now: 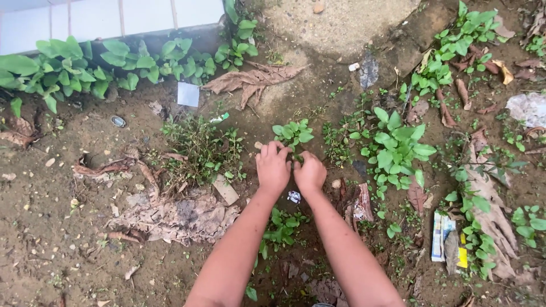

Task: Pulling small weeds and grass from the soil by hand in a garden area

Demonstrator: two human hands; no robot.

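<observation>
A: Fingers first: what do they show?

B: The fingers (272, 149) of the left hand (273, 169) curl downward, closed around the base of a small green-leaved plant (293, 133). The right hand (310, 173) sits just beside it, thumbs nearly touching, fingers folded in at the same stem base; whether they actually pinch the stem cannot be told.

A: Where does the plant stand?

B: In bare brown soil (51, 227), directly above the knuckles, its leaves spreading clear of both hands.

A: And around the hands?

B: To the left, a thin-stemmed weed clump (199, 150) and a large dry leaf (176, 219) lying flat. To the right, a broader leafy plant (398, 148). Between the forearms, low green seedlings (281, 227). Further out: a crumpled wrapper (441, 236) at right, a dry brown leaf (253, 79) above, and a white tiled edge (114, 17) at upper left
</observation>
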